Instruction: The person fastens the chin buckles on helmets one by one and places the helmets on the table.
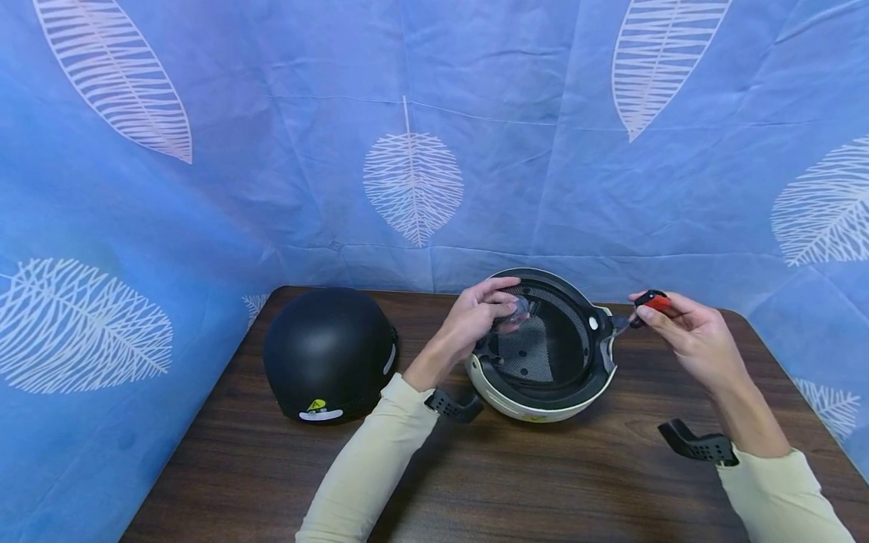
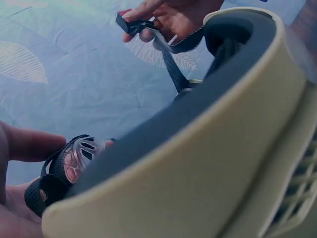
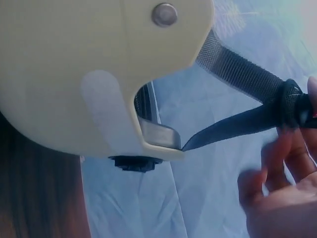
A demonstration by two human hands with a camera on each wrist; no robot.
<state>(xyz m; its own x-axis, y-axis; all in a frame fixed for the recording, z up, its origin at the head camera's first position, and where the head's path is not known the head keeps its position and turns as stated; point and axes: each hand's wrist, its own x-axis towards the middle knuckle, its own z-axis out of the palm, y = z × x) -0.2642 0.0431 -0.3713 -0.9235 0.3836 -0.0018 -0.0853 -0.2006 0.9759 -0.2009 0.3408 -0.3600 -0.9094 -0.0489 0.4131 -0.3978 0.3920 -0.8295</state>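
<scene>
A cream helmet (image 1: 543,412) lies upside down, its black padded inside facing up. At its left side my left hand (image 1: 478,313) holds a black strap with a clear plastic piece (image 2: 81,156) on it; part of this is hidden behind the helmet's rim in the left wrist view. On the other side, my right hand (image 1: 692,335) pinches a black buckle with a red part (image 1: 653,300). From that buckle, black webbing straps (image 3: 242,72) stretch taut to the helmet's side, as the right wrist view shows.
To the left, a black helmet (image 1: 329,347) sits dome up on the dark wooden table (image 1: 543,483). A blue cloth with white leaf prints (image 1: 502,173) hangs behind the table and along its sides. Black bands (image 1: 699,445) are worn on both wrists.
</scene>
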